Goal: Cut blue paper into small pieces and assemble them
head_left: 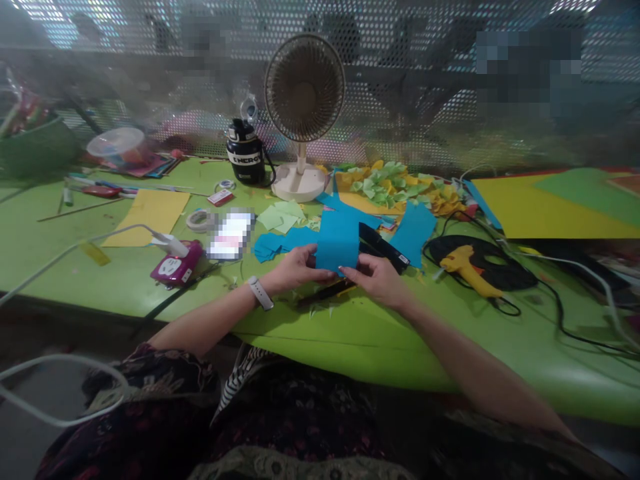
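Both of my hands hold a piece of blue paper (338, 239) just above the green table. The fingers of my left hand (300, 268) grip its lower left edge, with the thumb across the bottom. At the lower right corner, my right hand (379, 280) pinches the sheet between thumb and fingers. Behind the held sheet lie blue paper cut-outs (270, 246) on the left and a blue paper scrap (414, 232) on the right. A black strip-like object (383, 247), partly hidden by the sheet, is close to my right hand.
A fan (305, 90) and a black bottle (246, 155) stand at the back. Green and yellow paper pieces (395, 183) are heaped beside them. On the right lies a yellow glue gun (470, 270) with its cord. A phone (231, 235), tape roll (200, 219) and purple power socket (176, 265) are left.
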`<state>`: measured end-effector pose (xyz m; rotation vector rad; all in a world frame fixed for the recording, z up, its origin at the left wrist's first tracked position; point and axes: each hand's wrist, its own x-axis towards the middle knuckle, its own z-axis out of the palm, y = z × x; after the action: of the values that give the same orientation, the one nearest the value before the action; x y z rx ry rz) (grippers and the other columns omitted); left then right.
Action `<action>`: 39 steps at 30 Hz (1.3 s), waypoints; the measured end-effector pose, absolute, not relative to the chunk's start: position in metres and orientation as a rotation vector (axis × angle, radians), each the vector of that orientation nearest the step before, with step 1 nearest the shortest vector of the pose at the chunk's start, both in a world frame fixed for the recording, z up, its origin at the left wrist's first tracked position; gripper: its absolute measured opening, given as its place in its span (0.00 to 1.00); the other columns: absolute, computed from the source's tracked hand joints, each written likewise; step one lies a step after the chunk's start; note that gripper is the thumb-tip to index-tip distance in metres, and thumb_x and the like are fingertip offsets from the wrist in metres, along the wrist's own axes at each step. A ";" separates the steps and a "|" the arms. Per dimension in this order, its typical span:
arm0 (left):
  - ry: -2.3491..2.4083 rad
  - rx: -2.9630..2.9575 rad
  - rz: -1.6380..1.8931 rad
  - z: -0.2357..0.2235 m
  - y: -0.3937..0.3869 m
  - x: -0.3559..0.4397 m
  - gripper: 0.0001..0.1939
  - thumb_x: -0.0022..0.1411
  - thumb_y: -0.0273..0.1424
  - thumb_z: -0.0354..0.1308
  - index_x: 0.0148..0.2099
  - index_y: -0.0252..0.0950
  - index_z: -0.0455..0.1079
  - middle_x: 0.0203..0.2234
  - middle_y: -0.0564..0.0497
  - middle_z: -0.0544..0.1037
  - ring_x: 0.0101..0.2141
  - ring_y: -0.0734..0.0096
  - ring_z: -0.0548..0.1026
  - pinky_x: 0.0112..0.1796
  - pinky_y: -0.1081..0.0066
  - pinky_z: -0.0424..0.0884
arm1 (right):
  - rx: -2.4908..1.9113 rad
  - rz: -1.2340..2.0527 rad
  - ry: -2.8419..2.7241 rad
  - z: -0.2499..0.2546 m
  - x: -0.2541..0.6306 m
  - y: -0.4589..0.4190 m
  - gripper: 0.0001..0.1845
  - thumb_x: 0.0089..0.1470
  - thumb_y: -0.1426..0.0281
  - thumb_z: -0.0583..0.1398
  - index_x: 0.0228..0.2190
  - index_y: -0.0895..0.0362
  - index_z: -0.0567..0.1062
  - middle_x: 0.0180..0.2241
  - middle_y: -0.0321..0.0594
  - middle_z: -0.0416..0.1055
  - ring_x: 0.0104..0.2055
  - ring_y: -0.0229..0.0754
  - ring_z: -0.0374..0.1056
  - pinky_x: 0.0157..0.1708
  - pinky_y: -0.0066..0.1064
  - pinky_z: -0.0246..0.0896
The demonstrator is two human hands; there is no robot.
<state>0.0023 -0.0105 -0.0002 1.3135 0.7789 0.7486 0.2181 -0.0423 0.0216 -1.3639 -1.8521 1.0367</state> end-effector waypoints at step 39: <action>0.931 1.470 0.782 0.004 -0.008 -0.003 0.31 0.47 0.38 0.75 0.50 0.35 0.65 0.18 0.62 0.66 0.20 0.77 0.67 0.24 0.73 0.64 | -1.361 1.393 -1.660 0.029 0.222 -0.036 0.21 0.43 0.51 0.69 0.24 0.56 0.73 0.27 0.41 0.77 0.30 0.43 0.74 0.36 0.37 0.70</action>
<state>-0.0026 -0.0078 0.0042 1.4696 0.9312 0.7817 0.2215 -0.0355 0.0293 -1.3615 -1.6603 1.3930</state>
